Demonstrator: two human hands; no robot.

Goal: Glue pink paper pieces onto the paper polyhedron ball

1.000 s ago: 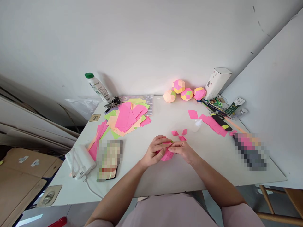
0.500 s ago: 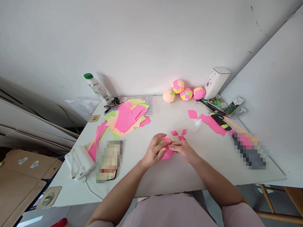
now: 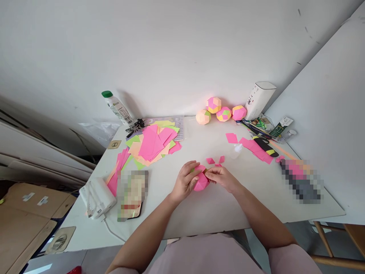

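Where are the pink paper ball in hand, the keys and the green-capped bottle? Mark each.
pink paper ball (image 3: pixel 201 183): head view, on its pink lower face.
keys (image 3: pixel 136 125): head view, on the middle of the bunch.
green-capped bottle (image 3: pixel 119 109): head view, on its labelled body.

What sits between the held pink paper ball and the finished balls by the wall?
Head view: small pink folded pieces just past the held ball, then bare tabletop.

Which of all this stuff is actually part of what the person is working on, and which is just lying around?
In use: left hand and right hand, both holding the pink paper ball; small pink folded pieces just beyond them; coloured paper sheets.
Lying about: keys; green-capped bottle; white corded device; finished paper balls.
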